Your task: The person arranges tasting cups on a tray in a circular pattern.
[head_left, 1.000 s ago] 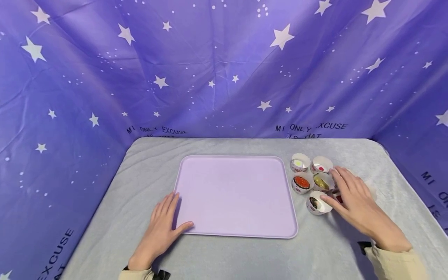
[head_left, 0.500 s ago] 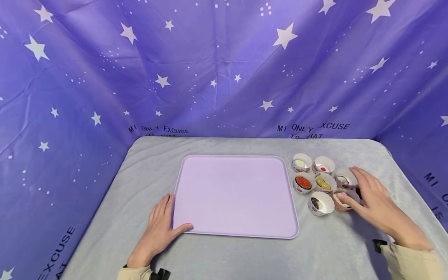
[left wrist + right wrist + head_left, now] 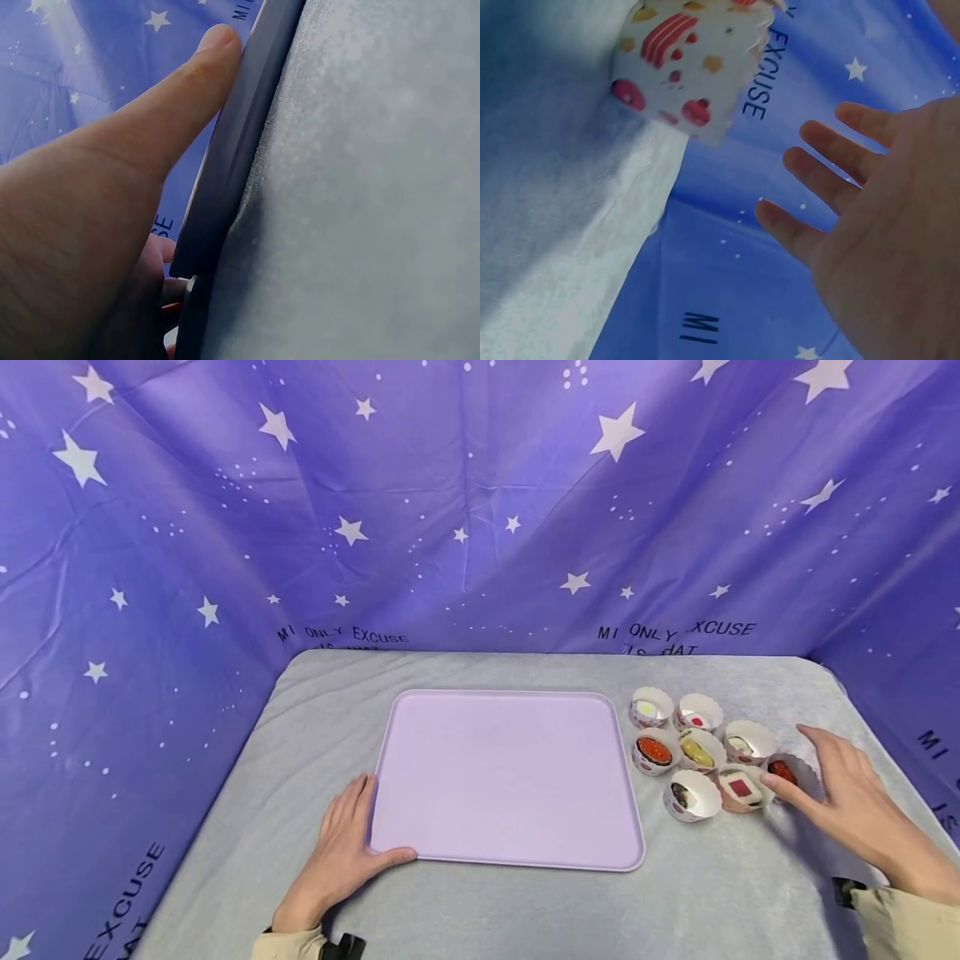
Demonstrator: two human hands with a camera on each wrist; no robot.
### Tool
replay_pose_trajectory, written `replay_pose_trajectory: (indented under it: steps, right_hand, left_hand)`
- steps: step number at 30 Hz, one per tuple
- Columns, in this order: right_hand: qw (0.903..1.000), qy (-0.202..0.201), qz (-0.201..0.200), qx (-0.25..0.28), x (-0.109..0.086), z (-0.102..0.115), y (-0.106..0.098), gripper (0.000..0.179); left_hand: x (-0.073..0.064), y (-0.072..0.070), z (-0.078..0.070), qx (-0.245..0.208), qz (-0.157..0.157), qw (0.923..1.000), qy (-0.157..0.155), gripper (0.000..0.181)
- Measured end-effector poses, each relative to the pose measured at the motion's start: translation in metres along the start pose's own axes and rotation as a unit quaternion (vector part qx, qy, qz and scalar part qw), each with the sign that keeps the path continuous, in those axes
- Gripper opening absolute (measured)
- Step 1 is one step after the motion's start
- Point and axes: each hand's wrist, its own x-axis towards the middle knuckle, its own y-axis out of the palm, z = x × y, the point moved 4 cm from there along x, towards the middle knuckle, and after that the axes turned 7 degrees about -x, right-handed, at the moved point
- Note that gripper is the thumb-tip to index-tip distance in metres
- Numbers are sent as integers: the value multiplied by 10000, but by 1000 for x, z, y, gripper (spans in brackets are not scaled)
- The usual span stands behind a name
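My left hand point(image 3: 343, 852) rests at the near left corner of a flat lilac tray point(image 3: 506, 777), thumb along the front edge and straight fingers along the left side. In the left wrist view the thumb point(image 3: 210, 64) lies against the tray's dark-looking edge point(image 3: 240, 127). My right hand point(image 3: 855, 797) hovers with spread fingers by the rightmost paper cup, which holds something red point(image 3: 782, 770). That hand partly hides this cup. In the right wrist view a cake-patterned paper cup point(image 3: 679, 75) stands apart from the extended fingers point(image 3: 829, 142).
Several more scalloped paper cups with small sushi-like pieces cluster right of the tray, among them one with orange-red topping point(image 3: 654, 750) and one with a white piece with a red square point(image 3: 740, 787). A grey cloth point(image 3: 525, 910) covers the table; a purple star-printed curtain point(image 3: 420, 527) surrounds it.
My right hand has moved to the right, off the cup cluster, uncovering the cups with the white pieces and the rightmost cup. The left hand stays at the tray's corner.
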Motion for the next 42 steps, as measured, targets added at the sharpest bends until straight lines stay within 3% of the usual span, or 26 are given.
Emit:
replay_pose_trajectory:
  steps: [9,28,42]
  right_hand:
    - [9996,252,0,102,-2,-19,5,96]
    - [9935,749,842,147,-5,-35,18,99]
    - [9949,596,791,184,-4,-40,20,95]
  left_hand:
    - [1,0,0,9,59,10000,-31,125]
    - [0,0,-3,12,-43,10000,85,121]
    - [-1,0,-3,-12,-79,9999,70,121]
